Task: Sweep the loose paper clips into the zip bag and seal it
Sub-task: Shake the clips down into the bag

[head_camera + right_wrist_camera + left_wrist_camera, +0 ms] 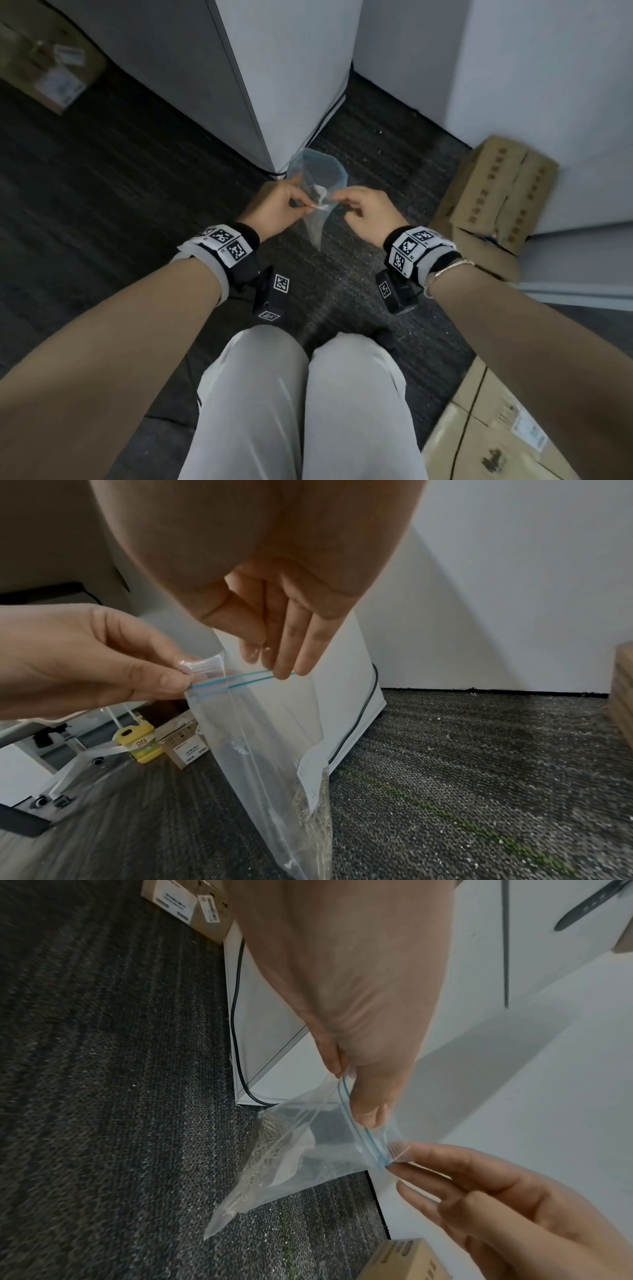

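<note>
A clear zip bag [315, 219] with a blue zip strip [240, 679] hangs above the carpet between my two hands. Silver paper clips [265, 1139] lie heaped in its lower corner, also visible as paper clips [316, 821] in the right wrist view, beside a white slip [291, 1164]. My left hand [301, 202] pinches one end of the zip strip between thumb and fingers. My right hand [337, 199] pinches the strip a little further along, its fingers [286, 653] pointing down onto the blue lines. No loose clips show on the floor.
I crouch on dark carpet [359, 274], knees [308, 394] at the bottom. A white cabinet [274, 85] with a black cable [236, 1015] stands just behind the bag. Cardboard boxes [496, 192] sit right, another box [496, 428] near right, and a yellow bottle [137, 739] far left.
</note>
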Available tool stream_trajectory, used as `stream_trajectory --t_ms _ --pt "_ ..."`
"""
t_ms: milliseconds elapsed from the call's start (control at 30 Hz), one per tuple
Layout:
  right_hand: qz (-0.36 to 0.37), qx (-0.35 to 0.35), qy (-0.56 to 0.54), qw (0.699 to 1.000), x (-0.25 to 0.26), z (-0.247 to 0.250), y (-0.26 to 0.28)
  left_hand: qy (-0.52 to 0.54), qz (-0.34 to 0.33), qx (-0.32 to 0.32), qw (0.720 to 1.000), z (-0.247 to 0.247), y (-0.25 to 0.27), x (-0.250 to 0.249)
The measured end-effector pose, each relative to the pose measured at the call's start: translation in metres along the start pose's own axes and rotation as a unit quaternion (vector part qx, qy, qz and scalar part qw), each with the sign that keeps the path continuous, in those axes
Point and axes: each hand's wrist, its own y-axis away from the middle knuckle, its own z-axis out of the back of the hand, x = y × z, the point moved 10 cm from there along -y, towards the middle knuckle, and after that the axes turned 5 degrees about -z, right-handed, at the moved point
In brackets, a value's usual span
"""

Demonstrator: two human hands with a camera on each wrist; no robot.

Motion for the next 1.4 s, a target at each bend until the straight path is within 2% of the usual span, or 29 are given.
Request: stream_trajectory --t_ms 100,267,533,600,733,833,900,1067,1267,1400 --pt "0.012 -0.016 0.004 1.000 -0.025 -0.013 -0.018 -0.043 -0.012 0.012 0.999 -0.018 -0.018 0.020" --pt "0.027 -0.048 0.005 0.998 -0.059 -0.032 -0.036 -0.056 -0.030 0.002 0.998 -0.043 -0.038 0.051" --pt "0.052 -0.106 0.034 0.992 -0.118 -0.081 -0.030 -0.078 -0.045 -0.001 0.996 -0.078 -0.042 0.101" --pt "0.058 -0.069 0.088 0.992 -0.129 -0.109 -0.031 -0.075 -0.036 0.005 0.997 -0.086 -0.039 0.114" --pt "0.097 0.058 0.195 0.974 -0.146 -0.184 -0.024 -0.070 -0.037 -0.003 0.997 -0.097 -0.036 0.128" --pt "0.139 0.162 0.266 0.940 -0.159 -0.242 -0.015 -0.057 -0.040 -0.016 0.997 -0.101 -0.035 0.133" --pt "0.153 0.207 0.307 0.916 -0.168 -0.272 -0.008 -0.054 -0.048 -0.021 0.997 -0.103 -0.033 0.133" --pt "0.157 0.248 0.342 0.893 -0.186 -0.320 -0.002 -0.051 -0.061 -0.018 0.997 -0.106 -0.024 0.142" --pt "0.098 0.249 0.294 0.918 -0.201 -0.338 -0.018 -0.050 -0.040 -0.027 0.998 -0.096 -0.020 0.157" --pt "0.081 0.260 0.290 0.918 -0.200 -0.346 -0.024 -0.047 -0.033 -0.032 0.998 -0.097 -0.018 0.161"
